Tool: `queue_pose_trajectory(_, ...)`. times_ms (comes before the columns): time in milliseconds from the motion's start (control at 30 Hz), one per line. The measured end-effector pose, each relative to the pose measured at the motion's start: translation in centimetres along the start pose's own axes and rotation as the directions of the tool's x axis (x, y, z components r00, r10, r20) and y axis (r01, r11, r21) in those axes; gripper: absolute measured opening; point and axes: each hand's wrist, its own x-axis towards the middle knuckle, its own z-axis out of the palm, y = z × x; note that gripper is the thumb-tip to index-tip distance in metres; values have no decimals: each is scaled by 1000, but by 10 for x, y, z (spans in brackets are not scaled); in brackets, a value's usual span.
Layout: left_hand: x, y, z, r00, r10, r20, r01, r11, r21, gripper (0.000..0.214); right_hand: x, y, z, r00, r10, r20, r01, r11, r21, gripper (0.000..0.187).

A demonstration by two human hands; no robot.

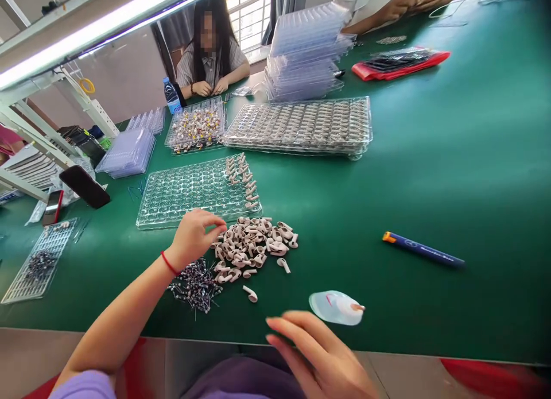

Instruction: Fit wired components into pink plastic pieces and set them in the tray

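My left hand is at the left edge of a pile of white earbud shells, thumb and forefinger tips pinched close together. Whatever lies between those tips is too small to make out. Below it is a heap of small dark parts with thin wires. My right hand hovers over the table's near edge, its thumb and fingers apart and nothing visible between them. One loose shell lies between the hands. Behind the pile, a clear plastic tray holds several shells along its right side.
A filled tray stack stands behind, with a tall pile of clear trays beyond. A blue pen and a translucent oval piece lie to the right. A phone leans at left. A co-worker sits opposite.
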Motion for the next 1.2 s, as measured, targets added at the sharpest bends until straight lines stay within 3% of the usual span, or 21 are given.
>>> queue_pose_trajectory(133, -53, 20, -12, 999, -13, 42, 13, 1000, -4, 6, 35, 9, 27, 997, -52, 61, 63, 978, -197, 20)
queue_pose_trajectory(267, -93, 28, -10, 998, -30, 63, 28, 999, 23, 7, 37, 20, 33, 994, -33, 100, 55, 972, -226, 19)
queue_pose_trajectory(367, -109, 30, -4, 993, -112, 40, 109, 992, 67, 10, 34, 19, 30, 993, -29, 111, 56, 967, -250, 19)
queue_pose_trajectory(467, -117, 34, -1, 979, -203, 24, 201, 978, 62, 13, 37, 11, 34, 991, -43, 124, 77, 955, -285, 21)
queue_pose_trajectory(600, -127, 42, -6, 960, -279, 24, 278, 960, 37, 11, 49, -1, 57, 979, -83, 185, 141, 936, -322, 25)
queue_pose_trajectory(767, -144, 46, -10, 911, -371, 182, 370, 928, 39, 18, 59, -3, 78, 976, -92, 197, 157, 925, -346, 32)
queue_pose_trajectory(867, -149, 46, -2, 911, -375, 173, 383, 924, -13, 17, 58, -3, 74, 980, -90, 178, 144, 936, -322, 33)
queue_pose_trajectory(1067, -143, 53, 16, 933, -349, -86, 320, 915, -246, 13, 51, -5, 49, 988, -107, 114, 130, 967, -219, 21)
queue_pose_trajectory(1200, -136, 62, 20, 917, -391, -75, 311, 822, -477, 17, 49, -9, 36, 991, -101, 86, 109, 989, -99, 14)
